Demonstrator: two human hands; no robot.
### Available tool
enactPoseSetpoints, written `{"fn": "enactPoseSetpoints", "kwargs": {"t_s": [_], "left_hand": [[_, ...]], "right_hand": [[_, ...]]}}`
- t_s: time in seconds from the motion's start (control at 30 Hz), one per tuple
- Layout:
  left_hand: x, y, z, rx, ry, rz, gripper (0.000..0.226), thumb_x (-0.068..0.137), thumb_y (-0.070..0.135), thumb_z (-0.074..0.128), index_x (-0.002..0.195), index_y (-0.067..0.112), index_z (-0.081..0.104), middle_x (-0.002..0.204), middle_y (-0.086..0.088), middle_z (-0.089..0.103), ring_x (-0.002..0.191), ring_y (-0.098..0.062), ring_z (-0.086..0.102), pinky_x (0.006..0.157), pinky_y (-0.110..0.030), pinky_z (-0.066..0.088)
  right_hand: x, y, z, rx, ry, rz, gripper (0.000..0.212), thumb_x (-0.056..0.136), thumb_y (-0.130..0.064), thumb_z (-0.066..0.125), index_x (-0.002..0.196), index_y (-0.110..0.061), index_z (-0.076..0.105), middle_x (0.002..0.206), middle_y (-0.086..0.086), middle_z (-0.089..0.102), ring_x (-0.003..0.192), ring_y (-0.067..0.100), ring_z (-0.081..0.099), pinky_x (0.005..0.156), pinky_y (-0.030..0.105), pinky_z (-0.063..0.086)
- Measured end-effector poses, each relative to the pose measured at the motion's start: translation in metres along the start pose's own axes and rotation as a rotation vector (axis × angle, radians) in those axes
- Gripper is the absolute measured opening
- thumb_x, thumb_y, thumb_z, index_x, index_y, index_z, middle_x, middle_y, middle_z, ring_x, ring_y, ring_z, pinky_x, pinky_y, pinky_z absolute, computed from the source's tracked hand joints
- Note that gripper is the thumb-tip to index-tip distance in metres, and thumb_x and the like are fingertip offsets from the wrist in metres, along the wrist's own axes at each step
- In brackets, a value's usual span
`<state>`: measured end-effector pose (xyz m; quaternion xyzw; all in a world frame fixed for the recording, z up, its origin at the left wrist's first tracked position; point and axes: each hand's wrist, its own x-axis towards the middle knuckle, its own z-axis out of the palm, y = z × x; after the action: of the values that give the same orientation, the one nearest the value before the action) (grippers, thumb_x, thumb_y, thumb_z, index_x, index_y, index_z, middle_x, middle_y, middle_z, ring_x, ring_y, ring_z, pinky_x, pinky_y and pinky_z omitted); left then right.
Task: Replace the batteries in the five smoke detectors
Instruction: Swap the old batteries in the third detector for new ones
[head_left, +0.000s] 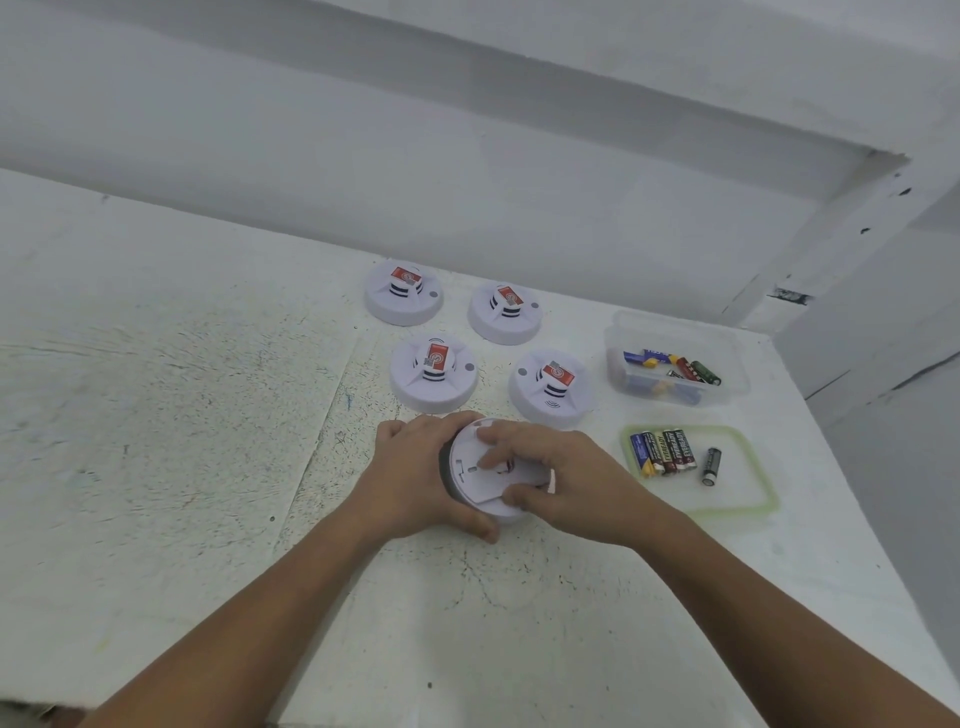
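While the left hand (415, 475) cups the near-left rim of an overturned smoke detector (470, 470) on the white table (156, 415), the right hand (550, 475) curls over its underside, fingertips pressing the back panel. Just to the right, a green-rimmed lid (748, 499) carries four batteries side by side (664, 451) and one loose battery (710, 466). Farther off stand four upright detectors (434, 371) in two rows, with a clear tub of mixed batteries (675, 358) to their right

A white table (156, 415) fills the view — scuffed, speckled with dark marks. Behind it stands a pale wall (467, 156).
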<state>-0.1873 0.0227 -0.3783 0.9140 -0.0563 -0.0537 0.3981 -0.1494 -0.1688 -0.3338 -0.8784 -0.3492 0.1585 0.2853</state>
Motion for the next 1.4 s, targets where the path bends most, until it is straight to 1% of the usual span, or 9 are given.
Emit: {"fn": "enactPoseSetpoints", "kwargs": {"t_s": [0.17,0.33,0.43,0.53,0.67,0.87,1.1,1.27,1.4], "left_hand": [[0.001,-0.003,0.002,0.009,0.001,-0.001,0.113,0.025,0.077,0.072,0.129,0.045,0.04,0.116,0.025,0.053,0.112,0.004,0.042,0.093,-0.024,0.017],[0.003,-0.002,0.004,0.062,-0.009,0.009,0.121,0.024,0.082,0.065,0.134,0.042,0.035,0.119,0.027,0.042,0.11,0.001,0.028,0.092,-0.022,0.013],[0.004,0.001,0.004,0.057,-0.029,-0.003,0.118,0.025,0.078,0.067,0.132,0.04,0.036,0.118,0.028,0.041,0.11,-0.001,0.03,0.092,-0.022,0.014],[0.001,0.003,0.004,0.071,-0.002,0.014,0.11,0.03,0.076,0.064,0.13,0.037,0.038,0.109,0.034,0.039,0.106,-0.002,0.034,0.093,-0.024,0.016],[-0.001,0.003,0.005,0.035,0.007,0.031,0.101,0.034,0.073,0.063,0.126,0.038,0.04,0.104,0.029,0.046,0.102,0.001,0.041,0.092,-0.026,0.02],[0.0,0.001,0.006,-0.095,-0.022,0.028,0.09,0.038,0.065,0.071,0.119,0.042,0.041,0.11,0.026,0.049,0.104,0.009,0.043,0.094,-0.028,0.024],[0.003,0.005,0.009,-0.148,-0.035,0.054,0.088,0.047,0.049,0.083,0.122,0.04,0.038,0.114,0.026,0.044,0.108,0.006,0.039,0.095,-0.028,0.027],[0.003,0.001,0.01,-0.127,-0.034,0.074,0.087,0.044,0.058,0.078,0.118,0.041,0.037,0.111,0.028,0.046,0.106,0.007,0.043,0.092,-0.028,0.027],[0.004,-0.001,0.011,-0.106,-0.02,0.106,0.084,0.045,0.063,0.073,0.118,0.039,0.039,0.111,0.029,0.044,0.106,0.01,0.042,0.093,-0.029,0.027]], "right_hand": [[0.0,0.001,0.006,-0.042,0.002,-0.092,0.022,0.086,-0.015,0.064,0.105,-0.019,0.073,0.139,-0.004,0.051,0.131,-0.001,0.036,0.104,0.006,0.026],[0.004,0.003,0.003,-0.176,-0.054,-0.121,0.022,0.088,-0.022,0.064,0.108,-0.017,0.068,0.139,-0.003,0.05,0.128,0.008,0.037,0.1,0.002,0.019],[0.004,-0.001,-0.004,-0.277,-0.088,-0.149,0.036,0.088,-0.026,0.062,0.123,-0.019,0.057,0.14,-0.005,0.047,0.128,0.009,0.037,0.104,0.019,0.03],[0.01,-0.006,-0.015,-0.414,-0.167,-0.173,0.051,0.088,-0.032,0.061,0.136,-0.022,0.048,0.139,-0.003,0.044,0.126,0.014,0.038,0.103,0.027,0.035],[0.023,-0.013,-0.025,-0.532,-0.275,-0.198,0.052,0.085,-0.037,0.063,0.134,-0.026,0.051,0.129,0.0,0.048,0.114,0.019,0.042,0.092,0.037,0.044],[0.031,-0.016,-0.03,-0.474,-0.284,-0.152,0.057,0.077,-0.042,0.07,0.13,-0.028,0.052,0.114,-0.004,0.052,0.097,0.006,0.039,0.085,0.028,0.042],[0.03,-0.012,-0.033,-0.589,-0.292,-0.158,0.06,0.072,-0.049,0.071,0.118,-0.015,0.054,0.1,0.001,0.057,0.091,0.019,0.05,0.075,0.029,0.043],[0.036,-0.015,-0.032,-0.665,-0.294,-0.2,0.062,0.069,-0.059,0.062,0.112,-0.015,0.055,0.09,0.001,0.055,0.081,0.019,0.049,0.065,0.032,0.045],[0.037,-0.017,-0.028,-0.707,-0.263,-0.268,0.061,0.067,-0.064,0.052,0.1,-0.014,0.057,0.075,-0.003,0.048,0.066,0.016,0.041,0.054,0.025,0.032]]}}
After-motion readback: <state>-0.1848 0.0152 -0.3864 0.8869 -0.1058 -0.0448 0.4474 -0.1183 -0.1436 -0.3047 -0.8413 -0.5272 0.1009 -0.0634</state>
